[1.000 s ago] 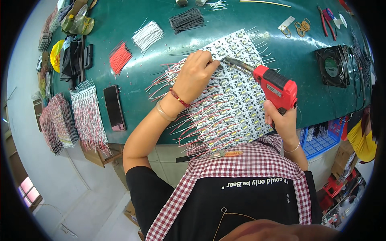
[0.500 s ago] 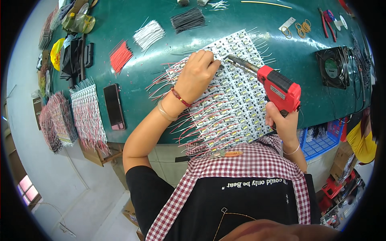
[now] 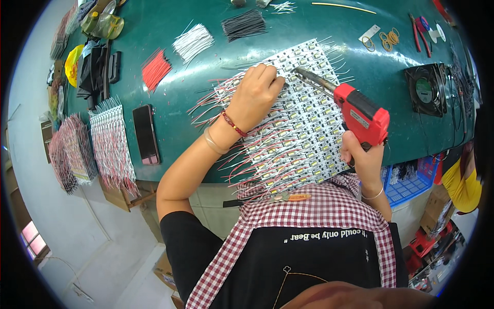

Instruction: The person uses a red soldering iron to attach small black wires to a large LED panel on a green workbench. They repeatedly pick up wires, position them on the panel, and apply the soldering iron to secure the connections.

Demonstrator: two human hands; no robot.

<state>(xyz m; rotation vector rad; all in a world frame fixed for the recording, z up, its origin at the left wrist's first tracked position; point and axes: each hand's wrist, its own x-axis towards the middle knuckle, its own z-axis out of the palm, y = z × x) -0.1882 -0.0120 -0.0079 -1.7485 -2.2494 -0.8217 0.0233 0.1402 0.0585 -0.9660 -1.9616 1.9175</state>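
Note:
A white panel of small LED circuit boards lies on the green table in front of me, with red, white and black wires fringing its left side. My left hand rests over its upper part, fingers curled and pinched together; whatever is between the fingertips is hidden. My right hand grips the handle of a red and black soldering gun. The metal tip points up and left over the panel, a short way right of my left fingertips. Whether the tip touches a board cannot be made out.
Bundles of red wires, white wires and black wires lie beyond the panel. A phone and wired panels are at left. Right are a fan, pliers, rubber bands and a blue basket.
The soldering gun has shifted slightly right, its tip a little farther from my left fingertips. My left hand keeps its pinched pose over the panel. The whole view has moved slightly.

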